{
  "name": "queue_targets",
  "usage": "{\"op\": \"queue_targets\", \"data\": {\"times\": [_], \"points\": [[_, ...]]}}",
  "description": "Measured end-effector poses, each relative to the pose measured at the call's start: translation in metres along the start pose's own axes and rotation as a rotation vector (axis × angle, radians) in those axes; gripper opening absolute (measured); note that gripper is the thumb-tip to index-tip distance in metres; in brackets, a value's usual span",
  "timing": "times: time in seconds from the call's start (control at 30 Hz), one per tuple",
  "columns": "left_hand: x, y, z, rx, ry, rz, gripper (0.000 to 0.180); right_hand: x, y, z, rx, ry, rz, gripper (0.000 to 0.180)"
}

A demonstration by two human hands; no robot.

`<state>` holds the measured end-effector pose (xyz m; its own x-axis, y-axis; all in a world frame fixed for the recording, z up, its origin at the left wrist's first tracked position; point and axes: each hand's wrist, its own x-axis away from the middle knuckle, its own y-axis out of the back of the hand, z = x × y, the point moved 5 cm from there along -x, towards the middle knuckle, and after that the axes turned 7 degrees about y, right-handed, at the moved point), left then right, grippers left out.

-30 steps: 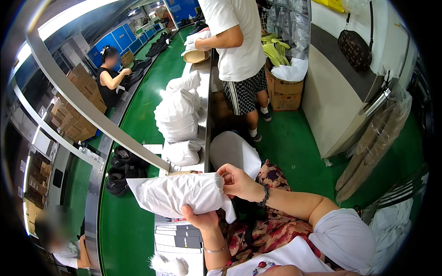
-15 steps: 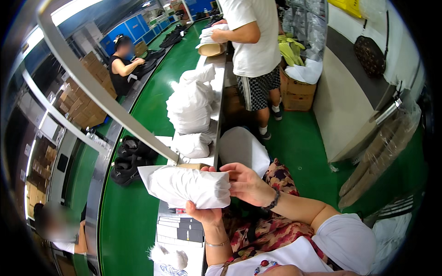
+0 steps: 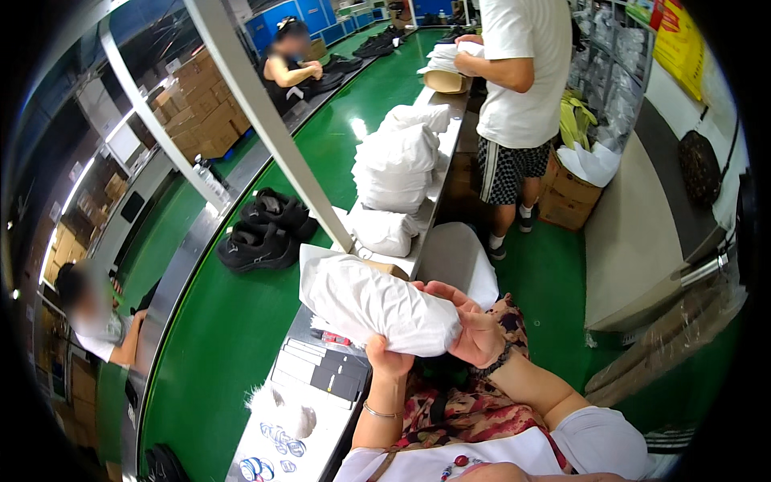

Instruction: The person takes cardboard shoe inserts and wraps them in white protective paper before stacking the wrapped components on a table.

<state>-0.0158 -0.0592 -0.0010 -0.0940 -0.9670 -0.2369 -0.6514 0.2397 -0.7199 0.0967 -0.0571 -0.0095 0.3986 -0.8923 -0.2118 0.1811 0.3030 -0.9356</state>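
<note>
A long white paper-wrapped bundle (image 3: 377,299), about the size of a shoe, is held in front of me; what is inside is hidden. My left hand (image 3: 389,358) grips it from below, the thumb up along its near side. At the right end, my right hand (image 3: 475,331) presses its palm and fingers against the wrapping. Just beyond the bundle, similar white wrapped bundles (image 3: 395,169) are piled on the metal ledge (image 3: 443,153). Below my left hand, black and white cards (image 3: 325,369) lie on the table beside sheets of round stickers (image 3: 277,440).
Black shoes (image 3: 267,233) stand on the green conveyor belt (image 3: 217,337), near a slanted white post (image 3: 265,112). A person in a white shirt (image 3: 514,88) stands farther along, handling white paper. Two others sit across the belt. A white-covered stool (image 3: 456,261) is beyond my right hand.
The view has swung left, so the scene sits farther right. My right hand has gone from fingertips at the bundle's end to cupping it with the palm. The bundle now slopes down to the right.
</note>
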Motion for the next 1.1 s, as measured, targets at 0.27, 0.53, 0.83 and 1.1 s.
{"op": "queue_targets", "data": {"times": [0.27, 0.53, 0.83, 1.1], "points": [[0.013, 0.049, 0.024, -0.063, 0.113, -0.377, 0.072, 0.001, 0.015, -0.007, 0.837, 0.174, 0.098, 0.106], [0.011, 0.057, 0.027, -0.510, 0.154, -0.408, 0.050, 0.005, 0.016, 0.009, 1.350, 0.521, -0.166, 0.081], [-0.008, 0.014, -0.028, -1.692, -0.498, -0.319, 0.042, -0.001, -0.029, 0.042, 2.089, 0.897, 0.543, 0.068], [-0.012, 0.069, -0.014, -0.189, 0.222, -0.443, 0.023, 0.008, -0.025, 0.048, 1.951, 0.816, 0.680, 0.070]]}}
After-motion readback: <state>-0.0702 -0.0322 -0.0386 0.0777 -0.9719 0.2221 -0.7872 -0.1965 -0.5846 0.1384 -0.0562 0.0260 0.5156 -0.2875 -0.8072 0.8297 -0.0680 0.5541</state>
